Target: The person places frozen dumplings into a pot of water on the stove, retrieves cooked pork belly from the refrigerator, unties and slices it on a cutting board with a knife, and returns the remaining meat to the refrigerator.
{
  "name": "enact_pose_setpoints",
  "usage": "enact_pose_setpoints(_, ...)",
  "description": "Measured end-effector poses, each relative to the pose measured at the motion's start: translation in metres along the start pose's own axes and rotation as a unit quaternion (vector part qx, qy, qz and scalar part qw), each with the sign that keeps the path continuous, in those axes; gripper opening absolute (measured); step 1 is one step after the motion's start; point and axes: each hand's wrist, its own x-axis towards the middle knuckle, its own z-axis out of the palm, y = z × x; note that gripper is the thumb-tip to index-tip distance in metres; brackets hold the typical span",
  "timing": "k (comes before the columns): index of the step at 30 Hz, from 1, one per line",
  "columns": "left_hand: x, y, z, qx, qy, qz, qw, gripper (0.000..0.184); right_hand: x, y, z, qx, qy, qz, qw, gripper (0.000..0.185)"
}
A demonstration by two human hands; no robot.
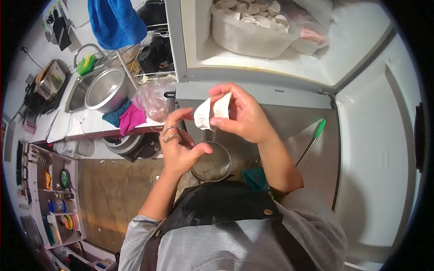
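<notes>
My right hand (pixel 242 113) is closed on two white, half-moon pieces that look like dumplings, pinched between thumb and fingers. One dumpling (pixel 202 114) faces left; the other dumpling (pixel 222 106) sits closer to my palm. Beside them, my left hand (pixel 177 143) is open, thumb and fingers apart, with rings on it and nothing in its grasp. Its index fingertip is close to the left dumpling; I cannot tell whether they touch. Above, inside the open freezer, a frosted plastic tub (pixel 253 40) holds several similar white pieces.
A bag of pink food (pixel 312 36) lies right of the tub. The freezer door (pixel 379 149) stands open at right. To the left are a counter with a metal bowl (pixel 106 90), cloths (pixel 132 118) and a plastic bag (pixel 153 99). A green-tipped handle (pixel 320 128) leans below the freezer.
</notes>
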Motion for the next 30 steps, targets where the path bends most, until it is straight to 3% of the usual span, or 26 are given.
enact_pose_setpoints(2, 0.005, -0.01, 0.007, 0.065, -0.017, 0.087, 0.994, 0.094, -0.007, 0.008, 0.005, 0.043, 0.037, 0.008, 0.998, 0.035)
enact_pose_setpoints(3, 0.0, -0.006, 0.009, -0.003, -0.029, 0.016, 0.999, 0.086, -0.01, 0.013, 0.007, 0.012, 0.043, -0.012, 0.999, 0.034)
enact_pose_setpoints(4, -0.002, -0.004, 0.012, 0.0, -0.036, 0.01, 0.999, 0.086, -0.011, 0.016, 0.01, -0.019, 0.05, -0.033, 0.998, 0.033)
enact_pose_setpoints(6, -0.001, -0.004, 0.015, -0.009, -0.037, 0.031, 0.999, 0.077, -0.016, 0.01, 0.015, -0.012, 0.057, -0.011, 0.998, 0.027)
enact_pose_setpoints(7, 0.0, -0.007, 0.013, 0.004, -0.052, 0.069, 0.996, 0.059, -0.017, 0.008, 0.017, -0.012, 0.053, 0.005, 0.999, 0.026)
enact_pose_setpoints(8, -0.002, -0.007, 0.013, 0.003, -0.056, 0.065, 0.996, 0.059, -0.018, 0.008, 0.017, -0.014, 0.048, 0.021, 0.999, 0.024)
enact_pose_setpoints(10, -0.005, -0.008, 0.013, -0.136, -0.07, -0.049, 0.987, 0.047, -0.021, 0.013, 0.012, -0.055, 0.045, 0.013, 0.997, 0.023)
enact_pose_setpoints(11, -0.005, -0.009, 0.011, -0.146, -0.084, -0.05, 0.984, 0.035, -0.023, 0.013, 0.01, -0.089, 0.041, 0.011, 0.995, 0.023)
enact_pose_setpoints(14, -0.002, -0.016, 0.009, -0.105, -0.15, -0.035, 0.982, 0.034, -0.025, 0.012, 0.007, -0.147, 0.03, 0.029, 0.988, 0.024)
enact_pose_setpoints(20, 0.005, -0.021, 0.011, 0.031, -0.102, 0.007, 0.994, 0.025, -0.025, 0.022, 0.015, -0.233, 0.053, 0.01, 0.971, 0.029)
enact_pose_setpoints(27, 0.01, -0.019, -0.001, 0.085, -0.187, 0.034, 0.978, 0.022, -0.028, 0.03, 0.014, -0.178, -0.016, 0.069, 0.982, 0.027)
enact_pose_setpoints(29, 0.008, -0.017, -0.004, 0.089, -0.193, 0.033, 0.977, 0.022, -0.032, 0.036, 0.016, -0.085, -0.019, 0.149, 0.985, 0.029)
enact_pose_setpoints(30, 0.008, -0.016, -0.005, 0.093, -0.199, 0.029, 0.975, 0.021, -0.034, 0.043, 0.018, -0.087, -0.018, 0.145, 0.986, 0.029)
